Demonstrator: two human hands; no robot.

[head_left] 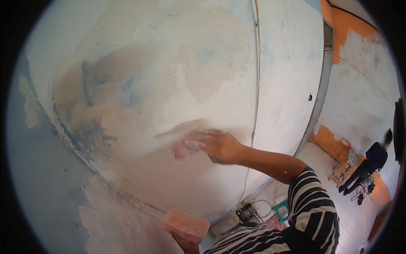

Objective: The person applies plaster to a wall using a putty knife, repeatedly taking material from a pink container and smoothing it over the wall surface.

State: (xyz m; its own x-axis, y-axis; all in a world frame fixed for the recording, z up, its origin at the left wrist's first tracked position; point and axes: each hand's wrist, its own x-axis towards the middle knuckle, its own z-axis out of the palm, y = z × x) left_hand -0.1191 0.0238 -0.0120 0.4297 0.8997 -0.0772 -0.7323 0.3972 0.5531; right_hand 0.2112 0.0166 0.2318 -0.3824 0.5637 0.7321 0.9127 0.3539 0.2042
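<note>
A patchy white and beige plastered wall point(224, 106) fills most of the view in front of me. My right hand point(216, 146) is closed on a flat red putty spreader point(177, 151), blurred and partly covered by the fingers. It lies against or very close to the wall, and pale smears coat the fingers. Low in the view my left hand point(186, 245) grips a pink rectangular tub point(186, 223) from beneath. Whitish paste seems to fill the tub. Most of the left fingers are hidden behind it.
A cable point(257, 63) runs down the wall. At left a blue-grey wall point(38, 169) meets it at a rough corner. Below stand a small machine point(245, 209) and a green stool point(280, 209). Far right, a person point(372, 158) in dark clothes stands near a wooden stand point(343, 169).
</note>
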